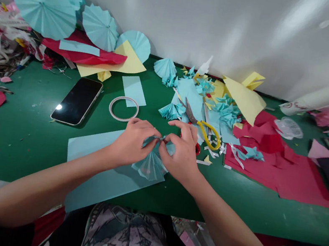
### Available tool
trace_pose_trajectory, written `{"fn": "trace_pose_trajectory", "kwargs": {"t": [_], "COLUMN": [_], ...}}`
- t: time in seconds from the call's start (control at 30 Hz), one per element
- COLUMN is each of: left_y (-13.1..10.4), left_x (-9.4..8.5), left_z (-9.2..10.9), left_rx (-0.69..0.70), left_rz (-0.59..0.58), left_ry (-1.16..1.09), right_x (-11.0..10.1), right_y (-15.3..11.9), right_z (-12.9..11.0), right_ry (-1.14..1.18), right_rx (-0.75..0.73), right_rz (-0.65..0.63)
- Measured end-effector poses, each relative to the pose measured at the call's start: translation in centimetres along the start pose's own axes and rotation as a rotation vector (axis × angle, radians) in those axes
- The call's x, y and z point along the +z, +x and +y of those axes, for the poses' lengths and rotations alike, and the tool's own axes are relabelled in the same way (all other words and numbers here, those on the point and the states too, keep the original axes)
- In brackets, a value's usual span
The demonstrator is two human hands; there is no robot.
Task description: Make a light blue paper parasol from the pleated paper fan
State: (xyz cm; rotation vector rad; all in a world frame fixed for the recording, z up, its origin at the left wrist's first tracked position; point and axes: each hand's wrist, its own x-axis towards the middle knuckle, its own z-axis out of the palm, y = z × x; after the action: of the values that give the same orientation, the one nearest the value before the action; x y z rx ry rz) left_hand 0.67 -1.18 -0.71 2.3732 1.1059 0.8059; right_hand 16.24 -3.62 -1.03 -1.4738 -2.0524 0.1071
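Both your hands, left hand (134,141) and right hand (180,155), work on one thin light-blue pleated paper fan (150,166). Each grip is pinched, thumb and fingers together, on the fan's gathered far end. The fan sits at the near middle of the green table (238,208), over one large flat light-blue paper sheet (93,165), its pleats spreading toward you.

To the left you have one black smartphone (77,101) and one thin white tape ring (117,118); one small light-blue paper rectangle (135,89) lies partly behind the ring. Just beyond your right hand is one pair of yellow-handled metal scissors (196,121). At the far left, three large light-blue pleated paper discs (101,27) show clearly, with another pleated piece (78,1) partly hidden. Red paper sheets (296,184), overlapping too much to count, lie right.
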Motion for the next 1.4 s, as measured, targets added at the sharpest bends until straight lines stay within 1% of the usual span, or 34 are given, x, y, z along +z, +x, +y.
{"fn": "trace_pose_trajectory", "kwargs": {"t": [0.07,0.23,0.43,0.67,0.87,1.1,1.4], "left_y": [-0.04,-0.20,-0.30,-0.29,-0.24,-0.12,-0.02], "left_x": [0.02,0.26,0.34,0.40,0.22,0.03,0.05], "left_z": [-0.03,-0.26,-0.34,-0.39,-0.35,-0.26,-0.33], "left_rx": [0.002,0.061,0.085,0.078,0.074,0.035,0.032], "left_rz": [-0.002,0.016,0.026,0.026,0.026,0.004,0.043], "left_ry": [0.013,0.043,0.060,0.074,0.059,0.045,0.027], "right_x": [-0.03,-0.05,-0.05,0.13,0.08,0.07,-0.03], "right_y": [0.03,0.04,0.01,-0.10,-0.07,-0.06,-0.19], "right_z": [-0.05,-0.17,-0.31,-0.31,-0.29,-0.29,-0.45], "right_ry": [0.006,0.053,0.099,0.136,0.140,0.108,0.044], "right_rx": [0.005,0.033,0.069,0.092,0.079,0.065,0.050], "right_rz": [-0.006,-0.015,-0.043,-0.039,-0.033,-0.024,0.019]}}
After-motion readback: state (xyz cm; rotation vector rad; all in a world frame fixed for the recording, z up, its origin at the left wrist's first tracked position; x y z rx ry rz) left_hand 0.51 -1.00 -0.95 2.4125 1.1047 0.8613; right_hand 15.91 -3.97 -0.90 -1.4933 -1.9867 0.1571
